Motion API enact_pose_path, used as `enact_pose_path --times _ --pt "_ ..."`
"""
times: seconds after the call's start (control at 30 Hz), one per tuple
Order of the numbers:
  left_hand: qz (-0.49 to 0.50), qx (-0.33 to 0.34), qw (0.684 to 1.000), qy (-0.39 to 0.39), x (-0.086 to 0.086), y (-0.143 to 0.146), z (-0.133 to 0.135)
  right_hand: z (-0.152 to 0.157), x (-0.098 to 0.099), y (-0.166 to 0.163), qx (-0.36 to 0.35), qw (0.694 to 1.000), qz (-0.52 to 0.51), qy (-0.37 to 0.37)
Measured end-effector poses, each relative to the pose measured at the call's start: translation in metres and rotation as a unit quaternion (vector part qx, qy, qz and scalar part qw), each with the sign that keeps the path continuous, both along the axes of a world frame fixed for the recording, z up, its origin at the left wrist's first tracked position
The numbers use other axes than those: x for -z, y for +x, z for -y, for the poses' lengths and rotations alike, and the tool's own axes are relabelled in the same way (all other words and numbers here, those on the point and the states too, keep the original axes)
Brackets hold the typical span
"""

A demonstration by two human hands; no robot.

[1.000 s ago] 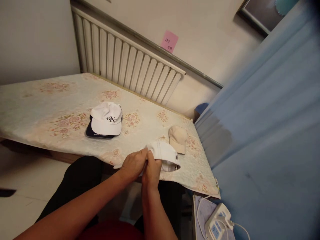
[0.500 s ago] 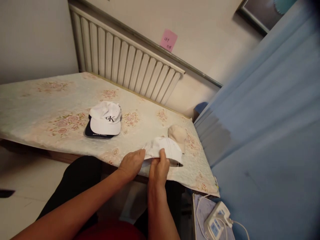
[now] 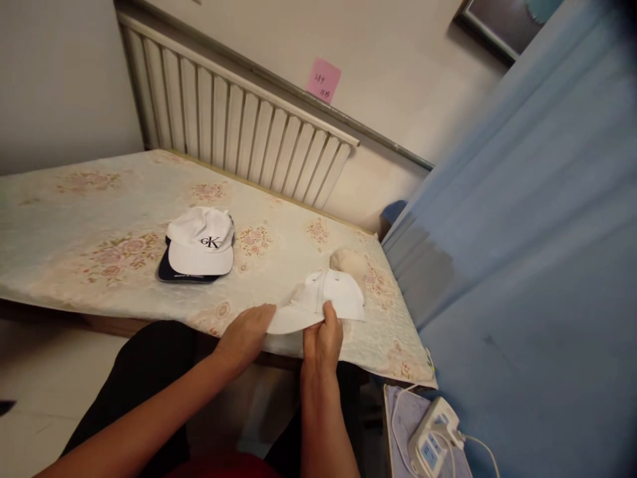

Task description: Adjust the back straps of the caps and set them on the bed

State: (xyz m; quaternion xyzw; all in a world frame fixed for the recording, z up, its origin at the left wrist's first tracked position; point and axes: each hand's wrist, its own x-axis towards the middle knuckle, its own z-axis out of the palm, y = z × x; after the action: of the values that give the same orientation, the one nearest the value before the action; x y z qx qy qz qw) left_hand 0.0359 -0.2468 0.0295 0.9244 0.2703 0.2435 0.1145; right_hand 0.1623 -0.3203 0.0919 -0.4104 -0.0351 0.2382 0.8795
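Observation:
A white baseball cap (image 3: 338,292) is held over the near edge of the bed, its brim pointing left. My left hand (image 3: 247,335) pinches the tip of the brim. My right hand (image 3: 323,335) grips the lower rim of the crown, thumb outside and fingers tucked beneath it, partly hidden. Just behind lies a beige cap (image 3: 347,260), partly covered by the white one. Further left on the bed, a white cap with black "CK" letters (image 3: 202,239) rests on top of a dark cap (image 3: 169,271).
The bed (image 3: 279,226) has a floral cover. Behind it stand a radiator (image 3: 239,119) and a wall with a pink note (image 3: 324,79). A blue curtain (image 3: 522,265) hangs at right. A white power strip (image 3: 435,438) with cables sits on a small stand.
The held white cap has turned so its brim and seamed crown now show. My left hand has shifted slightly left with the brim. The view has moved a little to the right.

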Motion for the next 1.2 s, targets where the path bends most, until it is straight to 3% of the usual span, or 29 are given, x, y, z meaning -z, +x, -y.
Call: enact_pose_path --times 0.13,0.23,0.3,0.37,0.43,0.47,0.57,0.67,0.77,0.93,1.1,1.2 --pt "0.112 -0.062 0.986 -0.106 0.031 -0.015 -0.014 0.005 0.003 0.020 0.027 0.999 0.000 0.037" --pt "0.194 -0.097 0.932 -0.291 0.034 -0.022 -0.017 0.002 0.010 0.029 0.023 0.998 -0.009 0.055" --pt "0.227 -0.079 0.838 -0.490 0.027 -0.023 -0.017 -0.003 0.014 0.033 -0.005 0.998 -0.015 0.064" --pt "0.242 -0.005 0.681 -0.691 0.019 -0.020 -0.018 -0.009 0.016 0.036 -0.036 0.997 -0.025 0.067" --pt "0.240 0.065 0.535 -0.807 0.014 -0.014 -0.023 -0.017 0.016 0.040 -0.058 0.995 -0.046 0.066" --pt "0.234 0.090 0.481 -0.840 0.013 -0.010 -0.026 -0.022 0.015 0.042 -0.065 0.994 -0.059 0.068" --pt "0.244 0.129 0.374 -0.885 0.016 0.007 -0.039 -0.035 0.010 0.049 -0.097 0.988 -0.087 0.081" --pt "0.303 0.166 0.295 -0.891 0.017 0.028 -0.058 -0.048 0.008 0.055 -0.147 0.979 -0.111 0.086" --pt "0.339 0.174 0.252 -0.890 0.014 0.047 -0.079 -0.059 0.015 0.062 -0.180 0.974 -0.114 0.078" --pt "0.344 0.168 0.242 -0.892 0.021 0.060 -0.113 -0.078 0.042 0.075 -0.199 0.974 -0.090 0.058" --pt "0.364 0.256 0.234 -0.864 0.045 0.054 -0.133 -0.100 0.079 0.072 -0.219 0.971 -0.089 0.038" --pt "0.357 0.303 0.221 -0.855 0.048 0.050 -0.139 -0.109 0.095 0.060 -0.251 0.963 -0.095 0.014"
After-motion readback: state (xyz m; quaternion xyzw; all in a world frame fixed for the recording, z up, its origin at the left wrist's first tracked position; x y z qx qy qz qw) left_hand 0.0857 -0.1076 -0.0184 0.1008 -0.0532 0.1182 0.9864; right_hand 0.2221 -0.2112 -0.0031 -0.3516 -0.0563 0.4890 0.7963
